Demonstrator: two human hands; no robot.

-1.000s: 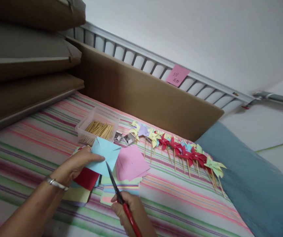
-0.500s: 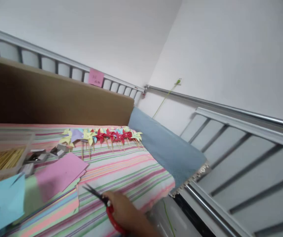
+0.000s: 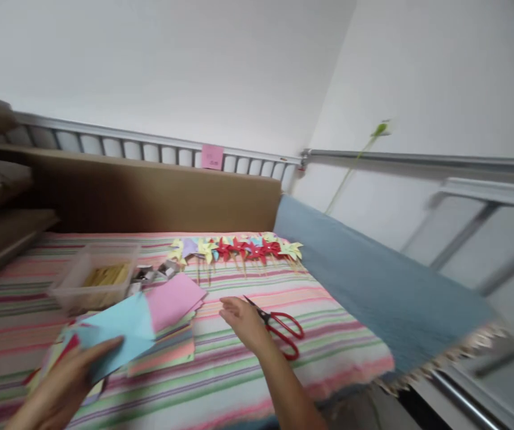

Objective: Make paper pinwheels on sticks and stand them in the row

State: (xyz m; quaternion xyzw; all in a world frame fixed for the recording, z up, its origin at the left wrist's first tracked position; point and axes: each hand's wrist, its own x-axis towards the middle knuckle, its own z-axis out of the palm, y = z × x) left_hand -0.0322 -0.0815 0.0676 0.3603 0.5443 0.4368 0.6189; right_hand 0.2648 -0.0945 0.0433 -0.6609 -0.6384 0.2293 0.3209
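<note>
Pink sheets point(image 3: 174, 298) lie between the blue paper point(image 3: 134, 328) and the pinwheels point(image 3: 239, 245)

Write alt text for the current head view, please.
The left hand holds a light blue paper sheet; the open right hand is beside red-handled metal scissors on a striped cloth. Multicoloured paper pinwheels on thin sticks lie beyond.

1. Cloth point(image 3: 221, 379): white, striped pink, green, purple.
2. Square sheet point(image 3: 125, 325): plain light blue.
3. Paper sheets point(image 3: 174, 297): plain pink.
4. Scissors point(image 3: 265, 319): red handles, dark blades.
5. Pinwheels point(image 3: 257, 252), cloth's far edge: red, yellow, lilac, light blue.
</note>
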